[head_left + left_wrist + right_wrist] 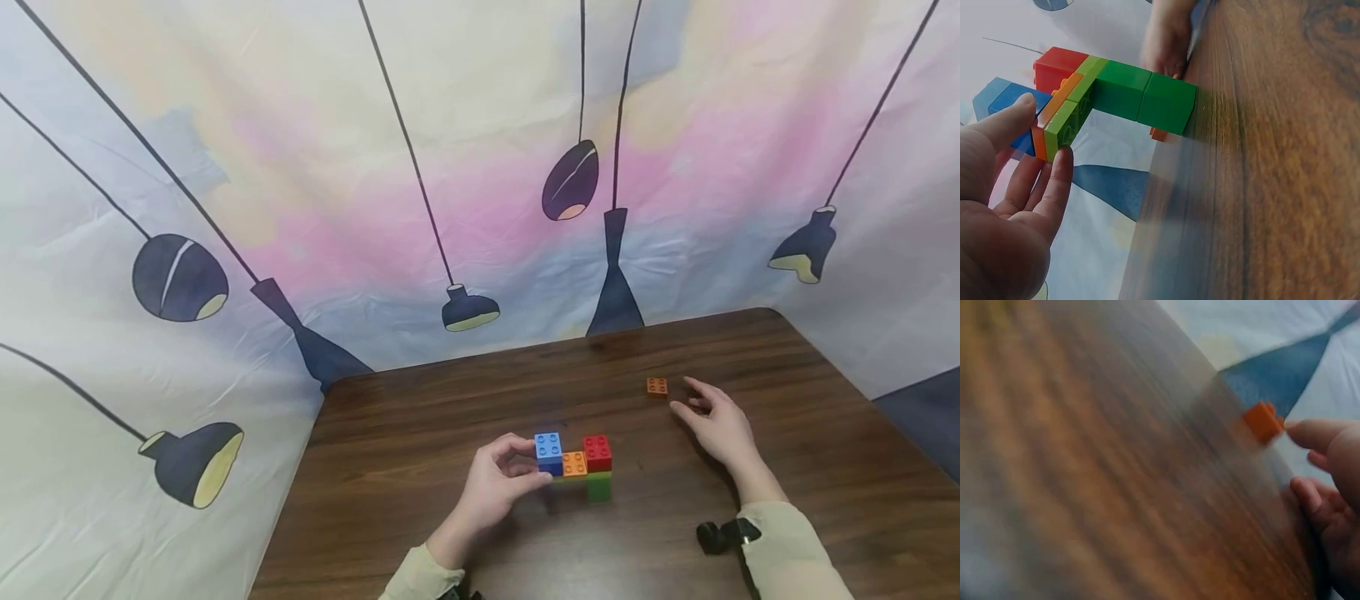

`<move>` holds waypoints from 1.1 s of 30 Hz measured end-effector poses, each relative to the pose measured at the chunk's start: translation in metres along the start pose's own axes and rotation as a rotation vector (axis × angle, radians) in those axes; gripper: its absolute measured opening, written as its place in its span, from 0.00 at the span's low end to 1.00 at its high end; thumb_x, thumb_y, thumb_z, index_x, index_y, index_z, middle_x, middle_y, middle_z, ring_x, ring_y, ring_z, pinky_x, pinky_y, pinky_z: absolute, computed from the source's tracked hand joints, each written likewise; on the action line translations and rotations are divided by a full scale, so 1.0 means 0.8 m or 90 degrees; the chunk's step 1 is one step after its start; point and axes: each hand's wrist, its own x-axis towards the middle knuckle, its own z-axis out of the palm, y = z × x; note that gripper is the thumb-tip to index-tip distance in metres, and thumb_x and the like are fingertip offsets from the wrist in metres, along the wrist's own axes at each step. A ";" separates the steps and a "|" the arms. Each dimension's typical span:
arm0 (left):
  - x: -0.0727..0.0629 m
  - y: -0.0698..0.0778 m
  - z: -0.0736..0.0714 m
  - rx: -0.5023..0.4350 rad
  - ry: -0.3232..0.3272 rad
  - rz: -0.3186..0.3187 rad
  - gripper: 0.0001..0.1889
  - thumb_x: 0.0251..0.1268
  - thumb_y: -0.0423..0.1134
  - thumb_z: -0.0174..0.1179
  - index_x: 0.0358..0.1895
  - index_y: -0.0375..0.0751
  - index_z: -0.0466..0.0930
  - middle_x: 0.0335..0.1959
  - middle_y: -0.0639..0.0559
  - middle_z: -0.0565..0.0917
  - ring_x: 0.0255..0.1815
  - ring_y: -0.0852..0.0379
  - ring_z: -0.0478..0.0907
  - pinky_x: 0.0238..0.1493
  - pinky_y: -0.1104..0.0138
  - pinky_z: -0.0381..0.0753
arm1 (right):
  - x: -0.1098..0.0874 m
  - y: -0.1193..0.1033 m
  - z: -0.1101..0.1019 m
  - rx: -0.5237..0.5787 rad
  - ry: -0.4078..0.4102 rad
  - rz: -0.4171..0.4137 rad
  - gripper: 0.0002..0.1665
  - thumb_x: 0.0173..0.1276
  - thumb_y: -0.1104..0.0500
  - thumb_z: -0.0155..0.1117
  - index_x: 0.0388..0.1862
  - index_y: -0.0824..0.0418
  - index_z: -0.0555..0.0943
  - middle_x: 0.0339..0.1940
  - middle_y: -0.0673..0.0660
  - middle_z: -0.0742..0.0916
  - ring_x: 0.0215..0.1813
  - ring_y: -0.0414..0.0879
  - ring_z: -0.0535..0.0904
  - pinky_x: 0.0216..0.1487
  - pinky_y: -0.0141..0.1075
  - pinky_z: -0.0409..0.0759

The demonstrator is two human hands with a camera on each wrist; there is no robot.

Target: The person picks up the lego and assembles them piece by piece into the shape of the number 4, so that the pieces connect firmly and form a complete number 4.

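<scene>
My left hand (pixel 495 483) pinches one end of a toy brick build, thumb on the dark blue brick (pixel 1019 103) and fingertips at the lime plate (pixel 1067 128). A light blue brick (pixel 548 448) tops the dark blue one. An orange brick (pixel 574 463) sits between the blue stack and a red brick (pixel 597 452). Green bricks (pixel 1124 89) form a leg below the red end; the held end has no leg under it. My right hand (pixel 720 425), fingers parted and holding nothing, is beside a loose orange brick (pixel 657 387) lying on the table.
Both hands work over a dark brown wooden table (pixel 420 433). Behind it hangs a cloth backdrop (pixel 337 208) printed with lamps, right at the table's far edge. A black strap device (pixel 723 536) is on the right wrist.
</scene>
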 end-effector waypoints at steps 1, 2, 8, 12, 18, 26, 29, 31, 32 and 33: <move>0.000 0.001 0.000 0.001 -0.001 0.000 0.21 0.60 0.23 0.77 0.54 0.22 0.81 0.51 0.48 0.85 0.48 0.51 0.87 0.53 0.58 0.89 | 0.002 0.003 -0.001 -0.004 -0.011 0.008 0.41 0.83 0.45 0.63 0.82 0.69 0.66 0.75 0.76 0.72 0.64 0.71 0.79 0.61 0.68 0.76; 0.001 0.001 0.000 0.002 -0.002 -0.001 0.21 0.60 0.23 0.77 0.54 0.22 0.81 0.51 0.48 0.85 0.48 0.51 0.88 0.53 0.58 0.88 | 0.004 0.004 -0.001 -0.014 -0.022 0.013 0.42 0.83 0.44 0.62 0.83 0.69 0.64 0.76 0.76 0.71 0.64 0.71 0.78 0.61 0.68 0.75; 0.001 0.003 0.000 -0.001 -0.007 -0.002 0.20 0.60 0.23 0.77 0.55 0.23 0.82 0.52 0.45 0.85 0.47 0.50 0.88 0.53 0.59 0.88 | 0.024 0.000 -0.001 -0.094 -0.072 -0.013 0.45 0.82 0.42 0.63 0.84 0.68 0.63 0.78 0.75 0.69 0.59 0.66 0.80 0.58 0.67 0.75; 0.001 0.003 0.000 -0.002 -0.008 -0.001 0.19 0.60 0.23 0.77 0.54 0.26 0.83 0.53 0.41 0.85 0.47 0.48 0.88 0.53 0.58 0.88 | 0.035 -0.002 0.004 -0.116 -0.085 -0.026 0.45 0.80 0.44 0.67 0.82 0.69 0.65 0.78 0.76 0.69 0.62 0.69 0.79 0.61 0.69 0.74; 0.001 0.003 -0.001 0.013 -0.010 0.010 0.18 0.61 0.23 0.76 0.54 0.28 0.84 0.53 0.41 0.85 0.49 0.45 0.88 0.53 0.58 0.88 | 0.049 -0.004 0.009 -0.120 -0.099 -0.041 0.43 0.78 0.49 0.69 0.80 0.71 0.67 0.75 0.78 0.72 0.65 0.73 0.77 0.62 0.69 0.74; 0.000 0.002 -0.001 0.003 -0.006 0.021 0.19 0.61 0.22 0.76 0.55 0.26 0.83 0.52 0.42 0.85 0.51 0.38 0.87 0.54 0.58 0.88 | 0.055 -0.009 0.007 -0.117 -0.123 -0.045 0.33 0.76 0.54 0.71 0.70 0.76 0.77 0.66 0.78 0.77 0.61 0.73 0.78 0.60 0.68 0.75; -0.001 0.002 0.000 0.000 0.001 0.021 0.20 0.60 0.21 0.75 0.55 0.25 0.82 0.52 0.44 0.85 0.51 0.38 0.86 0.54 0.58 0.88 | 0.054 -0.010 0.007 -0.118 -0.133 -0.038 0.33 0.76 0.54 0.71 0.70 0.76 0.77 0.62 0.78 0.78 0.59 0.72 0.78 0.57 0.67 0.76; -0.002 0.002 0.000 -0.001 0.004 0.021 0.21 0.60 0.21 0.75 0.56 0.23 0.82 0.53 0.46 0.85 0.52 0.38 0.86 0.54 0.58 0.88 | 0.054 -0.010 0.008 -0.119 -0.142 -0.028 0.34 0.76 0.53 0.71 0.70 0.75 0.77 0.60 0.77 0.80 0.57 0.71 0.79 0.56 0.66 0.77; -0.002 0.003 0.000 -0.001 0.005 0.019 0.21 0.61 0.21 0.75 0.56 0.23 0.81 0.53 0.46 0.85 0.52 0.38 0.86 0.54 0.59 0.88 | 0.055 -0.010 0.007 -0.119 -0.146 -0.024 0.34 0.77 0.52 0.71 0.70 0.75 0.77 0.59 0.76 0.80 0.57 0.70 0.79 0.55 0.66 0.77; -0.003 0.003 0.000 0.000 0.005 0.018 0.21 0.61 0.21 0.75 0.57 0.24 0.81 0.53 0.47 0.85 0.52 0.38 0.86 0.54 0.59 0.88 | 0.055 -0.010 0.007 -0.116 -0.149 -0.020 0.34 0.76 0.52 0.71 0.70 0.75 0.77 0.58 0.76 0.81 0.56 0.70 0.80 0.55 0.65 0.78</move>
